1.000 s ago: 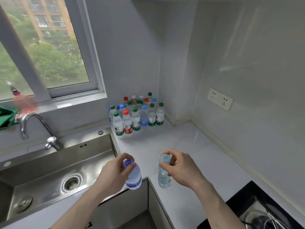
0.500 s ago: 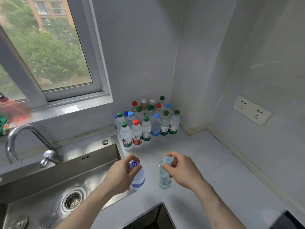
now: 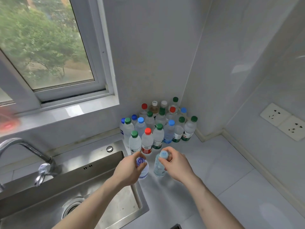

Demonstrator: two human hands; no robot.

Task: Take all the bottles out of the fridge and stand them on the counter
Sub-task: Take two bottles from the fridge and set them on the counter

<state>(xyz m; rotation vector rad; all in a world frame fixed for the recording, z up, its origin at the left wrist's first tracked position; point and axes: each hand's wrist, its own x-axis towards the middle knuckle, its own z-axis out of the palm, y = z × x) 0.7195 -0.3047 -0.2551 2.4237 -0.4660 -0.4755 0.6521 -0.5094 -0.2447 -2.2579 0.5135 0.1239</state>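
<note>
Already many bottles (image 3: 158, 124) standing far corner of counter (image 3: 214, 164). Left hand (image 3: 127, 171) grips blue-capped bottle (image 3: 143, 168), right hand (image 3: 177, 163) grips pale-capped bottle (image 3: 159, 165), both near cluster's front; release pending. Fridge unseen, remainder unknown.

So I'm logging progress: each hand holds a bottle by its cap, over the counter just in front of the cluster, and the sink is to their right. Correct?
Not quite: in the head view the sink is to the left of the hands. The left hand and right hand do each hold a bottle by its cap, just in front of the cluster.
</note>
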